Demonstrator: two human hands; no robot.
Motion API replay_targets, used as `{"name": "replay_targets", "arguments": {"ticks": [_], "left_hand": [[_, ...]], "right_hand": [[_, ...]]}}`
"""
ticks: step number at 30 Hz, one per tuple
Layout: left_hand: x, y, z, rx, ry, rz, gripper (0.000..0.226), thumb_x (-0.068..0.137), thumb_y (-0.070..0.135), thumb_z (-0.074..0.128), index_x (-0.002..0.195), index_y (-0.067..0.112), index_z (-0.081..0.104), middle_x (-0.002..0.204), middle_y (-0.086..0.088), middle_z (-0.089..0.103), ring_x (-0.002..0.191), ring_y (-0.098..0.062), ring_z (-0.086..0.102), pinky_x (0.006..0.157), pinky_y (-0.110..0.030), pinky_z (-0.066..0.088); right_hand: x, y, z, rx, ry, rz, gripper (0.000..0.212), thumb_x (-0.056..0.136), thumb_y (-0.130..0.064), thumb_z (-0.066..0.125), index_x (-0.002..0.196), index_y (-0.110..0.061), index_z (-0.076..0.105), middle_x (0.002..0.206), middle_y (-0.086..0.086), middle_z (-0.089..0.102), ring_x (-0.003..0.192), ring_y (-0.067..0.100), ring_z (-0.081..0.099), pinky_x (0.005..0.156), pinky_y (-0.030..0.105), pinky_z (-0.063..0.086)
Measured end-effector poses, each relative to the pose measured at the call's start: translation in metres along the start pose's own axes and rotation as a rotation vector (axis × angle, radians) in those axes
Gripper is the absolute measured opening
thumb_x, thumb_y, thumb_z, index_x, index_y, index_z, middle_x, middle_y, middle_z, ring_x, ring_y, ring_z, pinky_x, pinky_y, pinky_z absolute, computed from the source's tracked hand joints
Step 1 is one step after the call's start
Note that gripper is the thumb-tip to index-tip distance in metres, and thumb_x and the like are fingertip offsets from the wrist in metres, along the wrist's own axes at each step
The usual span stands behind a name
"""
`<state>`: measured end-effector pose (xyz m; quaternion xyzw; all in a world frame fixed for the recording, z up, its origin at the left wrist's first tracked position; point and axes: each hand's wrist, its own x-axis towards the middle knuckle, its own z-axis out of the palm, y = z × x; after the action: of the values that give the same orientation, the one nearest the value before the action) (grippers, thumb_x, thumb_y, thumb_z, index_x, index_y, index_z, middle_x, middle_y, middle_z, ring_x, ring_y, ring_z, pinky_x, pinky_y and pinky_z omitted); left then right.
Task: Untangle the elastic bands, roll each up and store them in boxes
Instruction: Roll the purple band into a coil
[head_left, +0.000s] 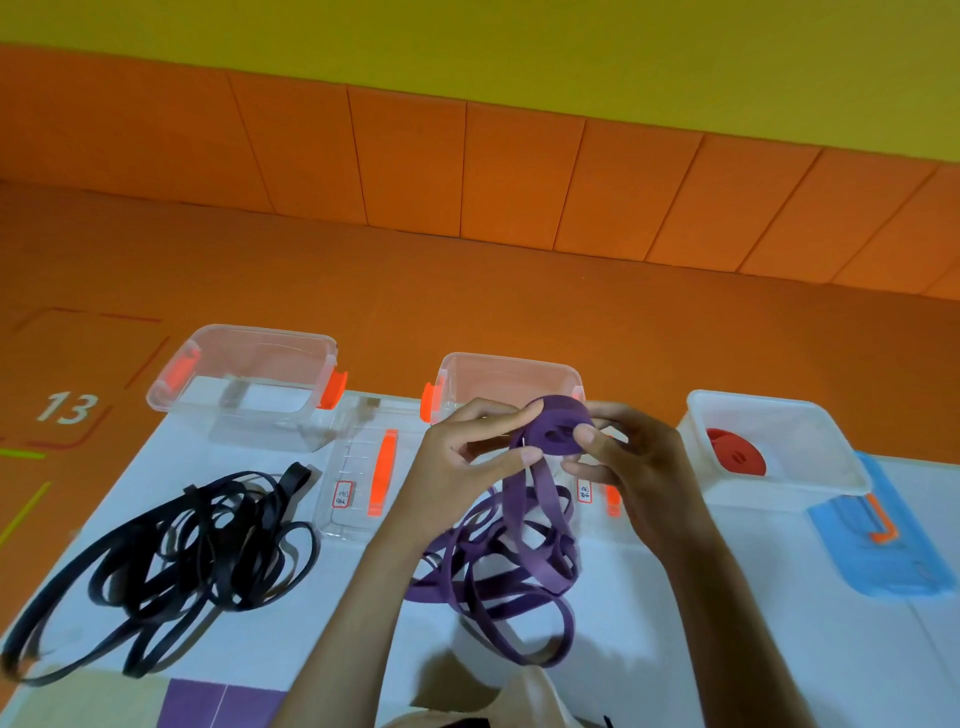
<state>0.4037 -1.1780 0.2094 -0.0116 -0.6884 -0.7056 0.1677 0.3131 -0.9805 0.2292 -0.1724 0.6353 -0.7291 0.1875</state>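
I hold the half-wound coil of flat purple elastic band (557, 430) between both hands. My left hand (465, 457) pinches its edge by thumb and fingertips, and my right hand (626, 460) clamps the face with the thumb, probably so the turns cannot spring apart. The unrolled tail (540, 491) drops to the white table (675, 629), before the open clear plastic box (498, 359).

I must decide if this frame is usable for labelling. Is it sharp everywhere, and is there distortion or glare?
Head view: the purple roll in the centre is fairly sharp; the black band goes soft toward the lower left corner; the lid label is too blurred to read; the wide-angle lens slants the wall panels; the light is even, with no strong glare and a soft shadow at bottom centre.
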Motion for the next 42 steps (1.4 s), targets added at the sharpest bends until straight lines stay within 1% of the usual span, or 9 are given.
{"name": "replay_targets", "arguments": {"ticks": [8,13,18,22,26,30,32,38,42], "left_hand": [[0.002,0.012,0.009,-0.031,0.162,0.134,0.032,0.086,0.016,0.085,0.109,0.038,0.08,0.114,0.006,0.08,0.111,-0.017,0.074,0.094,-0.022,0.056],[-0.004,0.001,0.007,0.137,0.092,0.095,0.023,0.089,0.021,0.082,0.107,0.035,0.082,0.114,0.012,0.078,0.113,-0.018,0.073,0.096,-0.023,0.055],[-0.002,-0.004,0.005,0.144,0.052,0.043,0.035,0.091,0.017,0.082,0.119,0.038,0.08,0.119,0.008,0.072,0.119,-0.022,0.067,0.101,-0.028,0.054],[0.001,0.0,0.004,-0.021,0.085,0.027,0.037,0.084,0.018,0.088,0.116,0.036,0.081,0.114,0.002,0.078,0.109,-0.018,0.073,0.092,-0.022,0.055],[0.002,0.003,0.003,0.047,0.15,0.041,0.034,0.077,0.027,0.093,0.105,0.038,0.079,0.105,0.007,0.08,0.1,-0.017,0.076,0.085,-0.02,0.057],[-0.004,-0.001,0.009,0.134,0.11,0.045,0.027,0.08,0.03,0.091,0.102,0.041,0.079,0.103,0.012,0.08,0.101,-0.016,0.076,0.088,-0.02,0.057],[-0.004,-0.001,0.011,0.119,0.094,0.027,0.026,0.08,0.032,0.09,0.103,0.041,0.08,0.103,0.011,0.08,0.103,-0.017,0.076,0.09,-0.023,0.058],[-0.002,-0.003,0.002,0.071,0.015,0.022,0.035,0.083,0.032,0.087,0.118,0.034,0.081,0.112,0.008,0.075,0.112,-0.021,0.071,0.097,-0.025,0.055],[-0.002,-0.007,-0.003,0.19,-0.016,-0.008,0.033,0.086,0.036,0.085,0.119,0.04,0.08,0.11,0.013,0.077,0.109,-0.018,0.072,0.092,-0.026,0.057]], "right_hand": [[-0.001,0.002,-0.006,-0.008,-0.293,0.022,0.03,0.096,-0.014,0.076,0.121,-0.005,0.063,0.121,0.02,0.073,0.112,0.04,0.072,0.088,0.043,0.063],[0.003,0.003,-0.006,-0.193,-0.194,0.152,0.037,0.075,-0.041,0.086,0.108,-0.03,0.073,0.101,0.006,0.077,0.089,0.035,0.08,0.076,0.04,0.066],[0.002,0.009,-0.007,-0.059,-0.214,0.097,0.032,0.088,-0.024,0.085,0.108,-0.01,0.064,0.112,0.017,0.075,0.099,0.042,0.077,0.081,0.044,0.065],[0.001,0.016,-0.009,0.042,-0.322,0.051,0.025,0.099,-0.012,0.072,0.114,0.001,0.057,0.123,0.026,0.07,0.109,0.048,0.072,0.09,0.049,0.063],[0.002,0.014,-0.01,0.003,-0.349,0.093,0.023,0.099,-0.013,0.073,0.117,-0.005,0.062,0.126,0.022,0.07,0.113,0.044,0.072,0.089,0.046,0.063],[0.002,0.006,-0.009,-0.17,-0.321,0.137,0.038,0.086,-0.04,0.086,0.115,-0.022,0.068,0.119,0.008,0.075,0.108,0.032,0.076,0.078,0.037,0.065],[0.002,0.007,-0.007,-0.159,-0.281,0.114,0.042,0.083,-0.043,0.087,0.109,-0.017,0.067,0.115,0.01,0.075,0.108,0.033,0.076,0.077,0.037,0.065],[-0.002,0.017,-0.008,0.074,-0.329,0.113,0.033,0.096,-0.022,0.078,0.106,0.001,0.056,0.122,0.027,0.069,0.116,0.047,0.069,0.093,0.053,0.061],[0.001,0.005,-0.007,-0.182,-0.283,0.172,0.035,0.084,-0.036,0.087,0.102,-0.013,0.068,0.111,0.011,0.076,0.105,0.032,0.075,0.082,0.036,0.063]]}}
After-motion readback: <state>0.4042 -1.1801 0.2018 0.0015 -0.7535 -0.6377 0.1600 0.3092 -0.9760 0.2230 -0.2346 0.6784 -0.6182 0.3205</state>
